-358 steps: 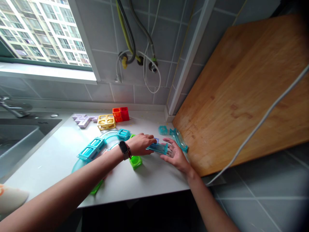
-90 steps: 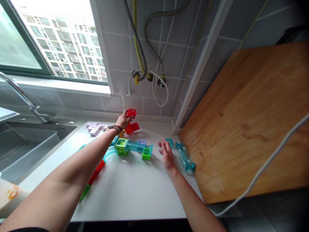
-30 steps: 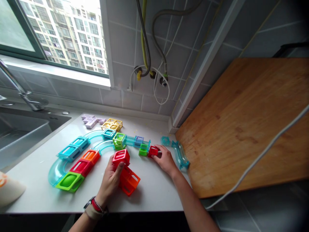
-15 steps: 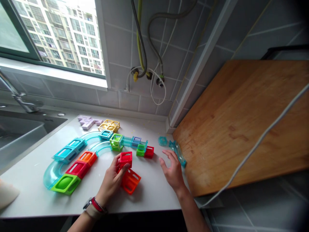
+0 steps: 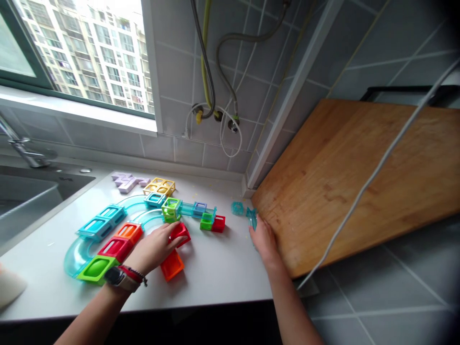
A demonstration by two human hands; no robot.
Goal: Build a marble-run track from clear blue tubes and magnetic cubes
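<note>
- Fingers of the left hand (image 5: 153, 249) are clamped on a red block (image 5: 182, 231).
- Orange block (image 5: 173, 266) sits just beside it, nearer the counter's (image 5: 223, 282) front edge.
- Right hand (image 5: 265, 240) is at a blue track piece (image 5: 252, 218); cannot tell if its fingers grip.

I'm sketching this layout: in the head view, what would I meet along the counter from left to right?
Pale object cut off by the edge → curved teal track → left hand → blue-violet block → rightmost red block → small round teal piece → right hand.
</note>
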